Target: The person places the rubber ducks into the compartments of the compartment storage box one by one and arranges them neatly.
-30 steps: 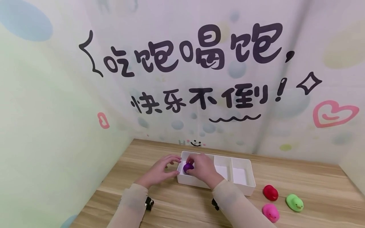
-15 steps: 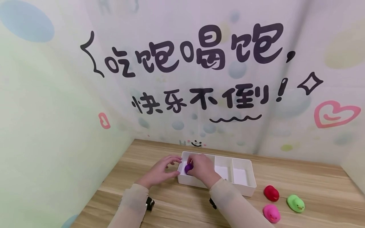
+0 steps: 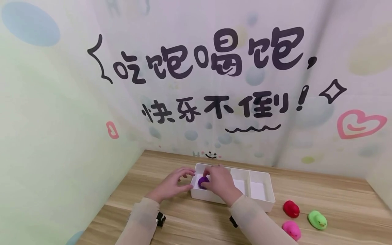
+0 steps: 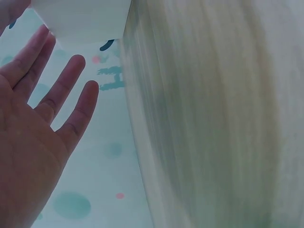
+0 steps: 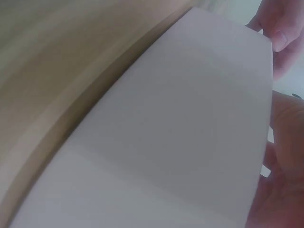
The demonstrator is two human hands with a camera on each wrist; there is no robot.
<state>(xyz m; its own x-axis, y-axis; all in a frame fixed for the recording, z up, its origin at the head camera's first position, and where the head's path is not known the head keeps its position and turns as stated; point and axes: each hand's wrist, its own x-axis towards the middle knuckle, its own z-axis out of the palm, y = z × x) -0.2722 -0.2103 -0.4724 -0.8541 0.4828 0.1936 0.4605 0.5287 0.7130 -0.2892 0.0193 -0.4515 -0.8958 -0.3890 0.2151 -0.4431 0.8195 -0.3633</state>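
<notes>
A white divided tray lies lengthwise on the wooden table. Within its left-end compartment is a purple toy duck, partly covered by fingers. My right hand reaches over the tray's front wall and pinches the toy between thumb and fingers. At the tray's left end, my left hand rests its fingertips against the rim, fingers loosely extended. In the left wrist view, the left hand's fingers spread beside the tray's end. The tray's plain outer wall fills most of the right wrist view, with the right hand behind it.
To the right of the tray sit a red toy duck, a pink toy duck and a green toy duck. Behind the wooden table stands a printed wall covering with black lettering.
The right thumb has shifted slightly across the front of the purple toy duck, which stays in the left compartment. My left hand stays at the tray's end.
</notes>
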